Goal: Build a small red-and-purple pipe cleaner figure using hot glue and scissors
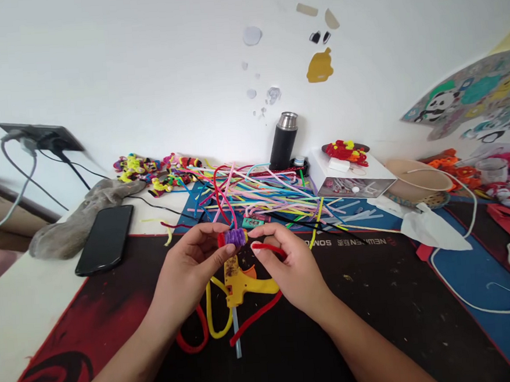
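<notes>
The left hand grips the purple coil between thumb and fingers, above the worktop. The coil's long axis runs roughly left to right, its red end toward the left palm and its yellow end toward the right hand. The yellow glue gun lies below. The right fingers hold a red pipe cleaner; the coil lies to their left, just beside the forefinger. Contact there cannot be confirmed.
</notes>
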### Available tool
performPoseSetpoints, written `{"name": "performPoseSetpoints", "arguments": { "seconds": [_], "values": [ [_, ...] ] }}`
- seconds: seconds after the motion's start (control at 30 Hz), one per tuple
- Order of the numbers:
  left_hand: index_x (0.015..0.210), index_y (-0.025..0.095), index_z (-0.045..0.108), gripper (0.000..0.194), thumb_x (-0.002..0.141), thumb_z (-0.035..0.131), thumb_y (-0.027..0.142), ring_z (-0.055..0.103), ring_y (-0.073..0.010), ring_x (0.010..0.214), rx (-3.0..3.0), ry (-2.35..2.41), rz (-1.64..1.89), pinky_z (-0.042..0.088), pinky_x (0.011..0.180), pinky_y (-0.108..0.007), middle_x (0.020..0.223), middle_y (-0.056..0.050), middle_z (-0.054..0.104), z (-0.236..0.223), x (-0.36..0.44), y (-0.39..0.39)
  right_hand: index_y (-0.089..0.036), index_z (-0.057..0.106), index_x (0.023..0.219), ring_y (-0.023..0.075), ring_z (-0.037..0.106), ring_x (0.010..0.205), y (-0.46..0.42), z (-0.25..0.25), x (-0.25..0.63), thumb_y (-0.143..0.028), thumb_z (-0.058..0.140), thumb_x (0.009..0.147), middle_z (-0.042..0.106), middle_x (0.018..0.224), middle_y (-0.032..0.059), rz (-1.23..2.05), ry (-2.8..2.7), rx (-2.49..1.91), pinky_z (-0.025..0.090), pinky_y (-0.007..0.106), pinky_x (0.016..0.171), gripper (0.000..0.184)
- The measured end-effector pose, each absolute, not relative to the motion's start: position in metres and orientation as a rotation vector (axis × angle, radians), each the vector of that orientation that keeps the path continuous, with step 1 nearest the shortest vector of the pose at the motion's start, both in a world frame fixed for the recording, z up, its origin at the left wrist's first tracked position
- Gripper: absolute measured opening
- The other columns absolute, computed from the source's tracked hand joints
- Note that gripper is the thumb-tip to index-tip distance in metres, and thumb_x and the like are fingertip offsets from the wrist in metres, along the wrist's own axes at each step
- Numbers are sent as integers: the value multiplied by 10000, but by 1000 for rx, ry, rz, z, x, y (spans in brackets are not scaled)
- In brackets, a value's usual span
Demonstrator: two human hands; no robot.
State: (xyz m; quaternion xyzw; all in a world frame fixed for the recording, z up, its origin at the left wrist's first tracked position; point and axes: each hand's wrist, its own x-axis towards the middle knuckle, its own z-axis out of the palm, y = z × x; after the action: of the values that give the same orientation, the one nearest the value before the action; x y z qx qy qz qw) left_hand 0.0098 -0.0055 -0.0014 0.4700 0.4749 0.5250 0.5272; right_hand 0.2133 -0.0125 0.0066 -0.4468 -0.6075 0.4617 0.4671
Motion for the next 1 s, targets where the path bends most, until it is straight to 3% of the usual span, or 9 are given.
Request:
{"name": "performPoseSetpoints", "arguments": {
  "seconds": [0.13,0.23,0.37,0.53,0.7,1.0],
  "values": [
    [1126,210,777,465,786,992,444,781,-214,822,1113,1133,1213,643,761,-289,898,-45,820,-6,8,-6,-218,726,994,177,743,766,-12,2,214,-348,634,1027,779,942,37,1128,-1518,-1181,567,241,598,163],
    [1131,209,779,465,783,1001,425,789,-208,851,1113,1131,1229,649,783,-280,981,-62,845,-6,7,-7,-220,742,979,181,721,765,-12,-3,212,-328,632,1037,768,883,19,1088,-1598,-1211,573,269,666,165],
    [1095,208,792,427,771,1019,368,789,-190,835,1082,1079,1267,656,774,-257,969,-54,847,-4,8,-7,-229,755,981,198,744,811,-11,-5,210,-254,636,1019,808,921,20,1073,-1685,-1243,563,298,731,128],
    [1045,201,811,361,777,1020,322,733,-133,638,961,970,1272,646,628,-211,851,-28,824,2,12,-7,-235,788,1038,234,794,894,-12,-4,210,-186,648,1003,859,997,36,996,-1797,-1325,545,328,793,152],
    [993,188,834,381,711,1060,309,729,-131,613,822,893,1233,638,527,-182,825,-26,811,8,13,-6,-238,807,1123,255,828,978,-15,-6,210,-151,660,999,879,1090,44,958,-1833,-1325,557,337,834,210],
    [930,184,850,395,644,1094,308,773,-143,678,747,851,1192,682,656,-196,839,-41,828,14,16,-8,-220,796,1206,270,826,951,-16,-5,208,-135,662,1010,877,1123,75,937,-1912,-1312,559,354,830,252]
  ]
}}
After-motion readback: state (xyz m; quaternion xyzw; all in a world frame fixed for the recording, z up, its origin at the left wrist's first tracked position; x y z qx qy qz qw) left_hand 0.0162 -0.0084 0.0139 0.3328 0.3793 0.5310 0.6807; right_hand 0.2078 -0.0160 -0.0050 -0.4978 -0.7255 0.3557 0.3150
